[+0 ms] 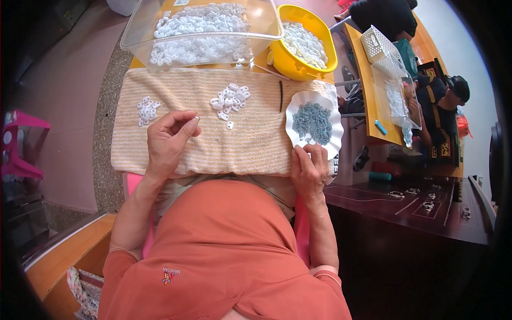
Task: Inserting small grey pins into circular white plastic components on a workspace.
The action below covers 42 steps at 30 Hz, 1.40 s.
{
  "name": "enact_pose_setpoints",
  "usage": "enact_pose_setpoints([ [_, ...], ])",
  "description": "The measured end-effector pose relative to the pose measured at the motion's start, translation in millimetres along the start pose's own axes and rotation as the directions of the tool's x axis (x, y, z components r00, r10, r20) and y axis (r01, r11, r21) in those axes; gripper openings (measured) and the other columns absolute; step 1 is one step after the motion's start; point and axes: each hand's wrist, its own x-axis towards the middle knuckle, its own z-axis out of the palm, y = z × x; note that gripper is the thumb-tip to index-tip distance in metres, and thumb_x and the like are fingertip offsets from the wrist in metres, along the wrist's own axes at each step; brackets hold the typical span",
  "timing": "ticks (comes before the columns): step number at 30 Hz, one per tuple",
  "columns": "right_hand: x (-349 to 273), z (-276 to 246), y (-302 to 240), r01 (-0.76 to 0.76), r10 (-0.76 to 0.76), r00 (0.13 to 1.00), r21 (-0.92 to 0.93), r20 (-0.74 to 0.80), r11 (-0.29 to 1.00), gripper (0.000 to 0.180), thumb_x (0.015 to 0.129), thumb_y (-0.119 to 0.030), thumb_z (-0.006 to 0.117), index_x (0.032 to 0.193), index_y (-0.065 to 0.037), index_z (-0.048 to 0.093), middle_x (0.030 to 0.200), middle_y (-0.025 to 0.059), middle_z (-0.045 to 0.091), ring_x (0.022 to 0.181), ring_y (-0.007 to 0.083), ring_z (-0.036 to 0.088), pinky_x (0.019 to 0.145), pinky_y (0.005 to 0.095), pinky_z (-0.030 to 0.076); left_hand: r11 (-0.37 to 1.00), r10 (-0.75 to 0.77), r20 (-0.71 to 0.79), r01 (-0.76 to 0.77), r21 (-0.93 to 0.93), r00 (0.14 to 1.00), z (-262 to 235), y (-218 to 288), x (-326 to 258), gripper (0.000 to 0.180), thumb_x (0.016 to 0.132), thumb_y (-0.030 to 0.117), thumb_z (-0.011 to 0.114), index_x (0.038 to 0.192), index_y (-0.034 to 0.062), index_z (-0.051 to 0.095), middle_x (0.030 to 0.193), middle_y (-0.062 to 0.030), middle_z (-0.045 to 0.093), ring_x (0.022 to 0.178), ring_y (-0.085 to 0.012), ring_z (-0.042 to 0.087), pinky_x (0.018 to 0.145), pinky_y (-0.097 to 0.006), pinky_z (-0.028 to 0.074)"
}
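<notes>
My left hand is raised over the striped towel, its thumb and forefinger pinching a small white plastic piece. Beside it, to the left, lies a small pile of white pieces. A larger pile of similar white pieces with holes sits near the towel's middle, with one piece lying apart. My right hand is closed, fingers bent, at the near rim of a scalloped white plate. Small grey-blue parts fill the plate. What the right fingers hold, if anything, is hidden.
Beyond the towel stand a clear bin and a yellow basin, both holding white pieces. A thin dark strip lies left of the plate. At right, another person sits by a second table with containers. A pink stool stands left.
</notes>
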Motion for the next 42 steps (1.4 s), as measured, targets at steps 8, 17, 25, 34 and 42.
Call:
enact_pose_setpoints([
  [8, 4, 0, -5, 0.028, -0.028, 1.0, -0.032, -0.002, 0.999, 0.009, 0.08, -0.003, 0.064, 0.088, -0.001, 0.061, 0.082, 0.0115, 0.055, 0.078, 0.0319, 0.056, 0.081, 0.0451, 0.05, 0.997, -0.033, 0.028, 0.035, -0.066, 0.999, -1, 0, 0, 0.018, 0.088, 0.004, 0.064, 0.104, -0.0035, 0.063, 0.083, -0.0061, 0.067, 0.075, -0.0094, 0.065, 0.071, -0.022, 0.054],
  [17, 8, -1, -3, -0.038, 0.037, 0.999, 0.033, 0.019, 0.999, 0.006, 0.082, -0.003, 0.062, 0.087, 0.001, 0.059, 0.085, 0.0142, 0.056, 0.08, 0.0332, 0.055, 0.08, 0.0435, 0.048, 0.992, -0.051, 0.048, 0.056, -0.116, 0.998, 1, 1, 1, 0.017, 0.087, 0.003, 0.064, 0.102, -0.0032, 0.063, 0.082, -0.0059, 0.066, 0.075, -0.0097, 0.064, 0.071, -0.022, 0.054],
  [25, 9, -4, -2, -0.164, 0.16, 0.986, 0.129, 0.042, 0.978, 0.007, 0.084, -0.004, 0.062, 0.087, 0.002, 0.059, 0.087, 0.0161, 0.058, 0.082, 0.0328, 0.056, 0.075, 0.0404, 0.047, 0.986, -0.078, 0.075, 0.088, -0.144, 0.994, -2, -1, 2, 0.011, 0.085, 0.002, 0.066, 0.096, -0.0017, 0.064, 0.081, -0.0054, 0.066, 0.073, -0.0102, 0.065, 0.069, -0.022, 0.054],
  [34, 10, -7, 8, -0.253, 0.239, 0.966, 0.196, 0.094, 0.947, 0.007, 0.085, -0.004, 0.061, 0.087, 0.002, 0.059, 0.089, 0.0165, 0.057, 0.08, 0.0317, 0.057, 0.072, 0.0379, 0.047, 0.964, -0.107, 0.101, 0.128, -0.234, 0.989, 0, 1, -1, 0.013, 0.085, -0.001, 0.065, 0.098, -0.0027, 0.063, 0.085, -0.0099, 0.068, 0.078, -0.0151, 0.068, 0.074, -0.026, 0.057],
  [42, 6, -4, 17, -0.284, 0.268, 0.959, 0.285, 0.093, 0.916, 0.007, 0.087, -0.004, 0.06, 0.089, 0.003, 0.059, 0.09, 0.0143, 0.058, 0.079, 0.0263, 0.057, 0.069, 0.0329, 0.047, 0.971, -0.057, 0.104, 0.08, -0.225, 0.993, 1, -3, -2, 0.015, 0.083, -0.001, 0.067, 0.098, -0.001, 0.065, 0.083, -0.0068, 0.068, 0.076, -0.0121, 0.066, 0.072, -0.023, 0.055],
])
